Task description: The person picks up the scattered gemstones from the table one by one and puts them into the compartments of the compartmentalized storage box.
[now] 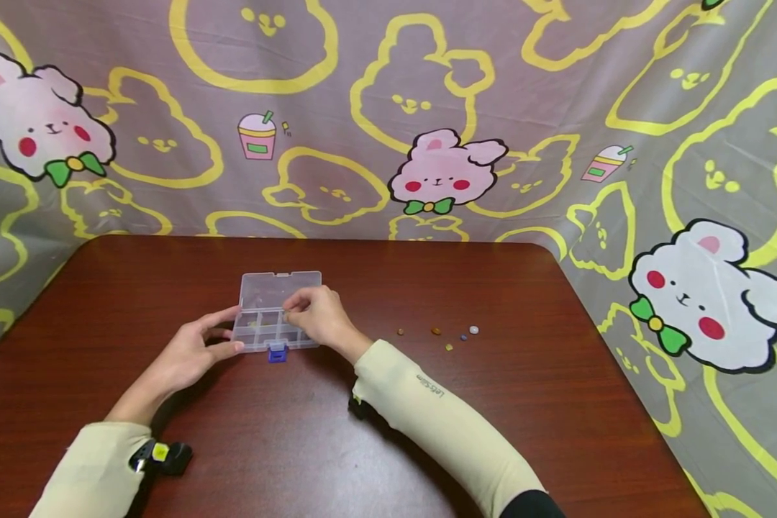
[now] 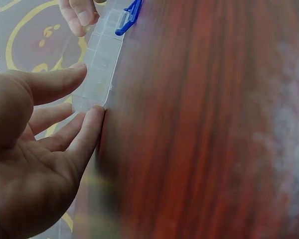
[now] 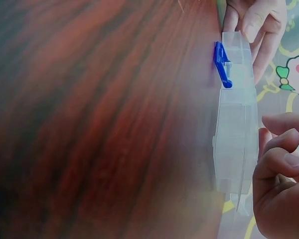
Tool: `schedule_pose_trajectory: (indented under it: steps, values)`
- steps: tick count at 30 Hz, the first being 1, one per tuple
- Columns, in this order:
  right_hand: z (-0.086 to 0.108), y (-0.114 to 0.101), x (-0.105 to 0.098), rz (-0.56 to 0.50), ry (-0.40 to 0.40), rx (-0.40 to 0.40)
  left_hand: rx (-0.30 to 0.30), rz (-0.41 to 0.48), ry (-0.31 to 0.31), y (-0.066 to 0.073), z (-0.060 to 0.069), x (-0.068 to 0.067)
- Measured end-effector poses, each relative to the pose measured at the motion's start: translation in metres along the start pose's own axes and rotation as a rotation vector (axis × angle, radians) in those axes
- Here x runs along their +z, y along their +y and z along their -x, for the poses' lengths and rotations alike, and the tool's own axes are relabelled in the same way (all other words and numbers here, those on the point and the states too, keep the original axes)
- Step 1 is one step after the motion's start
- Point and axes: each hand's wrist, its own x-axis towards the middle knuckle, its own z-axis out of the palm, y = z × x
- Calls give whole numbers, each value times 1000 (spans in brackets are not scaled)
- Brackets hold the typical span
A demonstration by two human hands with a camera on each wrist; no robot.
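Note:
A clear plastic compartment box [image 1: 257, 341] lies with its lid [image 1: 262, 290] raised at the back and a blue latch [image 1: 277, 354] at the front. My left hand [image 1: 191, 351] holds the box's left end between thumb and fingers. Over the right-hand compartments is my right hand [image 1: 320, 314], its fingers curled and fingertips close together. The right wrist view shows these curled fingers [image 3: 276, 162] beside the box wall; whether something small is between the fingertips cannot be made out. Small yellowish bits [image 1: 254, 324] show in a left compartment.
Right of the box, small bead-like pieces lie scattered on the brown table [image 1: 375, 460]: a white one [image 1: 474, 330], a blue one [image 1: 463, 337], a yellow one [image 1: 449, 347], an orange-brown one [image 1: 436, 332] and a brown one [image 1: 400, 332]. A patterned curtain [image 1: 337, 129] hangs behind.

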Motion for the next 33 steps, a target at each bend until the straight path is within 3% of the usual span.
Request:
schedule_pose_trajectory:
  steps: [7, 33]
  values:
    - [-2, -1, 1, 36, 6, -2, 22, 10, 8, -2, -1, 0]
    - [-3, -3, 1, 36, -7, 18, -5, 0, -7, -1, -1, 0]
